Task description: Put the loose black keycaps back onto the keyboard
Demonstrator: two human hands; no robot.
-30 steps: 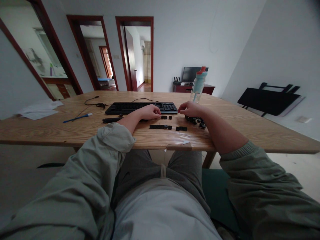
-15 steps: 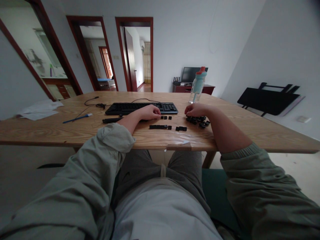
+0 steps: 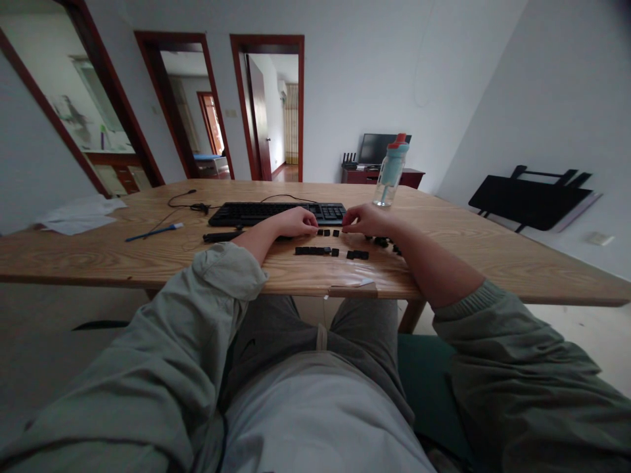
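My left hand (image 3: 298, 222) rests on the table in front of the keyboard, fingers curled together, right beside a short upper row of black keycaps (image 3: 327, 232). On the other side of that row is my right hand (image 3: 365, 219), its fingertips pinched and pointing down at the wood. Whatever either hand pinches is hidden or too small to see. Nearer the table edge lies a lower line of keycaps (image 3: 312, 251), with a few more keycaps (image 3: 357, 255) to its right. A loose pile of keycaps (image 3: 380, 242) is partly covered by my right forearm.
Behind my hands lies a black keyboard (image 3: 256, 211) with its cable. A dark long object (image 3: 221, 236) sits by my left wrist. Farther left are a blue brush-like stick (image 3: 154, 232) and white paper (image 3: 79, 217). A water bottle (image 3: 391, 172) stands at the back right.
My right hand has moved left from the keycap pile to the right end of the upper row, uncovering part of the pile. My left hand has stayed in place.
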